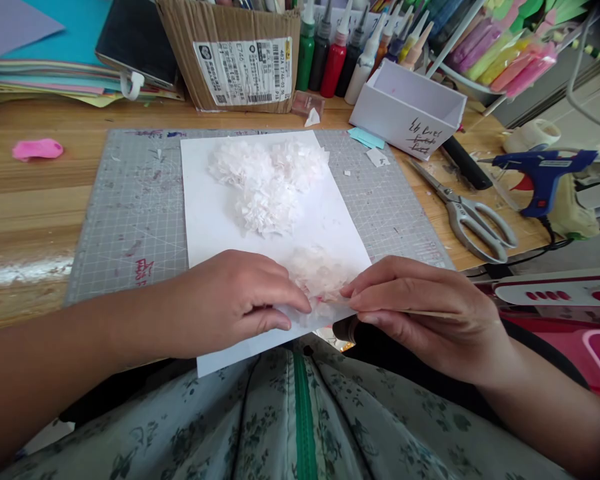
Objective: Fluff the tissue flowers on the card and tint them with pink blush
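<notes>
A white sheet of paper (215,227) lies on the grey cutting mat (130,193), its near edge reaching past the table edge. Several fluffy white tissue paper flowers (267,207) cluster on its upper part. Nearer me sits another tissue paper flower (315,273), with a little pink at its near side. My left hand (245,297) lies across the sheet, fingers loosely stretched and index fingertip against this flower, thumb apart. From the right, my right hand (420,307) pinches the flower's edge between thumb and fingers; the exact contact is partly hidden.
Grey scissors (470,217) and a blue glue gun (540,177) lie to the right. A white box (407,107), paint bottles (337,60) and a cardboard box (245,60) line the back. A pink balloon-like piece (37,149) lies left, near stacked coloured paper (65,83).
</notes>
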A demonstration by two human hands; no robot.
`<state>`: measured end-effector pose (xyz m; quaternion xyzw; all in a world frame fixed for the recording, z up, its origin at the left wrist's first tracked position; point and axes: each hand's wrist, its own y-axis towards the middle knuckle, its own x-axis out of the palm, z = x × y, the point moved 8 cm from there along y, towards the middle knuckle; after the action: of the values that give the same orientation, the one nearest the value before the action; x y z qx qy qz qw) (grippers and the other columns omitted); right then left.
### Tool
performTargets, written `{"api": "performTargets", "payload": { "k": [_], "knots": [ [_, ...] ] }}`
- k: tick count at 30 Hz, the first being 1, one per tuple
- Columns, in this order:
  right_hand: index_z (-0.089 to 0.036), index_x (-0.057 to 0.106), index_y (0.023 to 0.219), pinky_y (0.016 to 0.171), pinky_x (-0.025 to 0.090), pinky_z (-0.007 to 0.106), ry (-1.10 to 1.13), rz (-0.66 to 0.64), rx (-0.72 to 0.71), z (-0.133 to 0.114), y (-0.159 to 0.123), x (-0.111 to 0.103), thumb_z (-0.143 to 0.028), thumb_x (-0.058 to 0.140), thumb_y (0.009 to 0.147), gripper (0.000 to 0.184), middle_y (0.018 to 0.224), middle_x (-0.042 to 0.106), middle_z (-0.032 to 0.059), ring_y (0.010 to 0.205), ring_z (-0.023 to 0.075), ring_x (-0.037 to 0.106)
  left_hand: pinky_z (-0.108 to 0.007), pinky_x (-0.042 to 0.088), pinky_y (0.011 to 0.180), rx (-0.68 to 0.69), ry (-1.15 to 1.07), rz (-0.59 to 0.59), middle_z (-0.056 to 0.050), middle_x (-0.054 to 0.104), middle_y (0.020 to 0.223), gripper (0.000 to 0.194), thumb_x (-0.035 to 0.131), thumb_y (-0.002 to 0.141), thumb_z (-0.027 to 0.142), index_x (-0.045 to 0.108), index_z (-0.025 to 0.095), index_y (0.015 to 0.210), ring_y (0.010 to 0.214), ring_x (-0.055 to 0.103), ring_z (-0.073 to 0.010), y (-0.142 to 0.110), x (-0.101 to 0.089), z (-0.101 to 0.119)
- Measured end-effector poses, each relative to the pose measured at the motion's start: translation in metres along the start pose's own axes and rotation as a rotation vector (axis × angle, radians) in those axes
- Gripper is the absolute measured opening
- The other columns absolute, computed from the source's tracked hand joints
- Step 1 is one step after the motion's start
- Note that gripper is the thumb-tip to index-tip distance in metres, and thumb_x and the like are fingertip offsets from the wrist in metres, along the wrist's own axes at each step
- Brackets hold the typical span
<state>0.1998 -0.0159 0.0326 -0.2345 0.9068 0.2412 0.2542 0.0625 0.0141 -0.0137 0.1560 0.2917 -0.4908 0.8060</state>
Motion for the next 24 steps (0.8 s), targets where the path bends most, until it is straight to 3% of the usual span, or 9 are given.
{"api": "performTargets", "payload": {
  "k": [2,5,10,18,24],
  "knots": [
    [-0.019,0.068,0.095,0.067,0.055,0.025,0.010,0.000,0.003,0.001,0.000,-0.001,-0.013,0.060,0.085,0.014,0.089,0.070,0.0075,0.080,0.0150,0.067,-0.020,0.041,0.058,-0.110,-0.102,0.045,0.002,0.066,0.072,0.006,0.064,0.081,0.025,0.066,0.021,0.086,0.063,0.057,-0.0111,0.001,-0.005,-0.004],
    [-0.018,0.068,0.093,0.067,0.055,0.025,0.035,-0.002,0.008,0.003,0.000,-0.001,-0.013,0.061,0.084,0.012,0.088,0.069,0.0079,0.080,0.0154,0.067,-0.018,0.039,0.052,-0.233,-0.218,0.076,0.006,0.060,0.059,0.012,0.068,0.076,0.026,0.060,0.019,0.070,0.054,0.052,-0.0081,0.006,-0.005,-0.004],
    [-0.019,0.068,0.092,0.064,0.054,0.026,0.071,0.002,0.032,0.008,-0.001,-0.001,-0.015,0.060,0.086,0.011,0.088,0.069,0.0080,0.078,0.0157,0.066,-0.018,0.042,0.049,-0.347,-0.257,0.058,0.005,0.061,0.056,0.016,0.056,0.085,0.029,0.063,0.019,0.075,0.050,0.057,-0.0086,0.013,0.005,-0.002],
    [-0.022,0.066,0.094,0.061,0.053,0.027,0.080,0.034,0.031,0.004,-0.003,-0.006,-0.016,0.060,0.086,0.012,0.086,0.069,0.0065,0.075,0.0156,0.065,-0.019,0.041,0.055,-0.327,-0.115,0.096,0.005,0.066,0.064,0.012,0.057,0.082,0.024,0.067,0.021,0.077,0.059,0.059,-0.0095,0.020,0.000,0.003],
    [-0.022,0.063,0.086,0.068,0.052,0.033,0.175,0.252,0.079,-0.001,-0.010,-0.028,-0.023,0.046,0.093,0.018,0.082,0.065,0.0055,0.079,0.0183,0.064,-0.019,0.041,0.051,-0.380,-0.203,0.099,0.006,0.061,0.056,0.012,0.062,0.079,0.030,0.060,0.019,0.073,0.051,0.055,-0.0093,0.018,0.007,-0.003]
  ]
}}
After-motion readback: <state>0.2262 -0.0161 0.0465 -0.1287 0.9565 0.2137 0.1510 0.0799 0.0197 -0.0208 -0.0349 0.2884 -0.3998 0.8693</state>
